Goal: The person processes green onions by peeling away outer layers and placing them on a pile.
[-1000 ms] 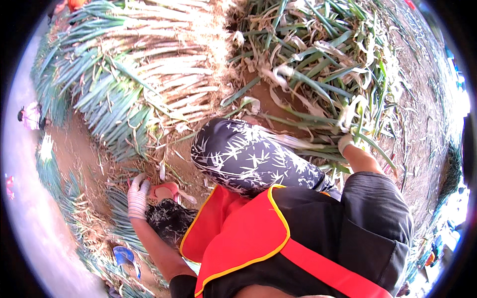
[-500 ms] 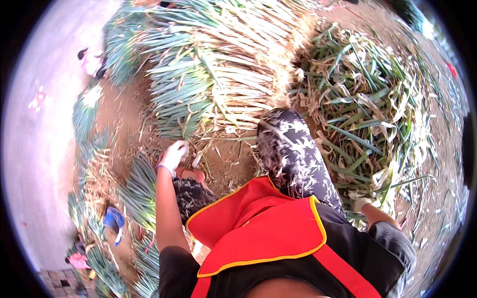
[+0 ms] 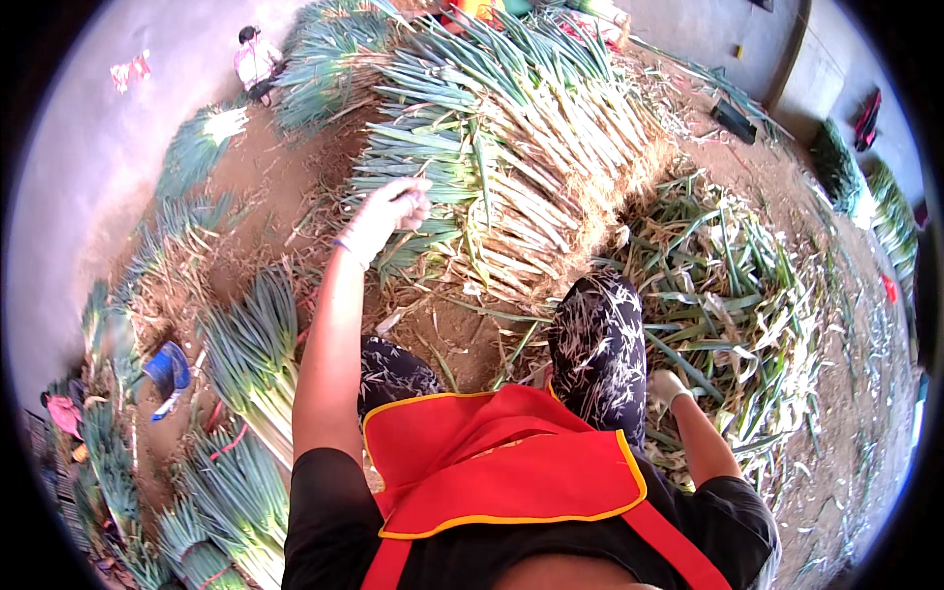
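My left hand, in a white glove, is raised at the near left side of a large pile of long green onions. Its fingers are half bent and apart over the green tops, and I see nothing in them. The onions lie side by side, green leaves to the left and pale stems and roots to the right. My right hand, also in a pale glove, is low beside my right knee, at the edge of a heap of torn-off leaves. Its fingers are too small and unclear to read.
Tied bundles of green onions lie to my left, near a blue plastic thing. A person crouches at the far left. A dark box lies at the far right, with more green bundles by the wall.
My left hand has risen from near my left foot to the onion pile. My right hand has drawn in toward my right knee. The whole view has shifted, showing more of the far side.
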Available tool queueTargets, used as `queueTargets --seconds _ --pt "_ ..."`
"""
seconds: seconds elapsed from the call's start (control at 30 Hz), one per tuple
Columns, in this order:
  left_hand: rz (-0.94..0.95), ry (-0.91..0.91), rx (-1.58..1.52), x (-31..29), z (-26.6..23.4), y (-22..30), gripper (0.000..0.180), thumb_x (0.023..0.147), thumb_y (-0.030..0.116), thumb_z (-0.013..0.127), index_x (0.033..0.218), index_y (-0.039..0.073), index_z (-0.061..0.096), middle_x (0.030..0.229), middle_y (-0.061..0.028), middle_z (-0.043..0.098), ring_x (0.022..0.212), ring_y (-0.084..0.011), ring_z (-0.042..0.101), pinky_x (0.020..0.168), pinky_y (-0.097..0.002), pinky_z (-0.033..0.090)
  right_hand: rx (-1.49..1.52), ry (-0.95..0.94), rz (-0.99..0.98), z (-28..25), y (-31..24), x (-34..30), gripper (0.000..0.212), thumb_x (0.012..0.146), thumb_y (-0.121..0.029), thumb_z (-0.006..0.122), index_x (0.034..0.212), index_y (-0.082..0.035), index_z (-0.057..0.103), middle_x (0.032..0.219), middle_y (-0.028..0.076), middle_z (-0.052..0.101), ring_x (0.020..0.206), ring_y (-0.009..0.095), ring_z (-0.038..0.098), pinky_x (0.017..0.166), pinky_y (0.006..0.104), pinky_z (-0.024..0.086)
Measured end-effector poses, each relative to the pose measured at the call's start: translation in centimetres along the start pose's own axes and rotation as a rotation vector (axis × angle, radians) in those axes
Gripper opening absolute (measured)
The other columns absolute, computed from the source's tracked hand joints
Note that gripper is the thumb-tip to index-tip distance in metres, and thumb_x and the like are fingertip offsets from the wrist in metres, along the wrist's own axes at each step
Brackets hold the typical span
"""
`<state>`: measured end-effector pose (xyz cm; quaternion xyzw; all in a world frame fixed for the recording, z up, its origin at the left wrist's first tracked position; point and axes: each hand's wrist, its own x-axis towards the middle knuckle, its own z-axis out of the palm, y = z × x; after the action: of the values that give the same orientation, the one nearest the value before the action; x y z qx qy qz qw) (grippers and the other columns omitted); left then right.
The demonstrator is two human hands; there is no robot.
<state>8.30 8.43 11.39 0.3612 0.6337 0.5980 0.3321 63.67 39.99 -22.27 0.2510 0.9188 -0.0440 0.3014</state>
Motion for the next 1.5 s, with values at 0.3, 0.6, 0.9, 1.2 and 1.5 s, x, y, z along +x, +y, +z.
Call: queueTargets --seconds 0.3,0.6,0.9,1.2,1.5 --pt "-0.153 0.080 -0.164 5.4 0.3 -12.0 0.020 0.092 0.013 0.061 0.111 0.007 0.064 0.093 -0.0016 0.066 0.081 -0.0115 0.061 0.072 -0.0265 0.051 0.477 0.403 -0.097 -31.4 -5.2 14.4 0.040 0.087 -0.032 0.057 0.107 0.002 0.064 0.092 0.019 0.067 0.078 0.024 0.063 0.077 0.0347 0.050" --pt "-0.146 0.128 0.385 7.8 0.0 -10.5 0.033 0.089 0.012 0.064 0.120 0.000 0.057 0.110 -0.0138 0.066 0.098 -0.0186 0.062 0.087 -0.0299 0.049 0.579 0.646 0.174 -41.9 -12.4 34.5 0.075 0.084 -0.032 0.060 0.148 -0.013 0.026 0.121 0.024 0.059 0.098 0.032 0.064 0.081 0.0418 0.053" --pt "-0.141 0.049 0.439 11.1 2.1 -10.3 0.039 0.088 0.017 0.066 0.123 0.002 0.055 0.106 -0.0132 0.064 0.092 -0.0198 0.060 0.084 -0.0321 0.049 0.694 0.445 -0.142 -41.2 -16.4 35.8 0.040 0.091 -0.039 0.052 0.111 -0.005 0.057 0.074 0.012 0.066 0.062 0.022 0.063 0.063 0.0383 0.054" --pt "-0.272 0.229 -0.670 15.8 0.5 -15.3 0.050 0.086 0.032 0.070 0.123 0.005 0.050 0.110 -0.0120 0.059 0.102 -0.0260 0.060 0.088 -0.0388 0.051 1.300 -0.115 -0.649 -38.5 -28.4 22.4 0.020 0.098 -0.021 0.048 0.104 -0.003 0.049 0.089 0.008 0.057 0.069 0.012 0.054 0.059 0.0229 0.052" --pt "-0.168 0.309 -0.556 14.7 2.8 -9.7 0.025 0.087 0.028 0.069 0.105 0.012 0.065 0.065 0.0041 0.049 0.045 -0.0063 0.039 0.039 -0.0242 0.031 0.611 0.460 -0.917 -38.2 -25.9 26.3 0.035 0.091 -0.036 0.057 0.112 -0.007 0.056 0.103 0.012 0.061 0.087 0.026 0.062 0.083 0.0365 0.053"
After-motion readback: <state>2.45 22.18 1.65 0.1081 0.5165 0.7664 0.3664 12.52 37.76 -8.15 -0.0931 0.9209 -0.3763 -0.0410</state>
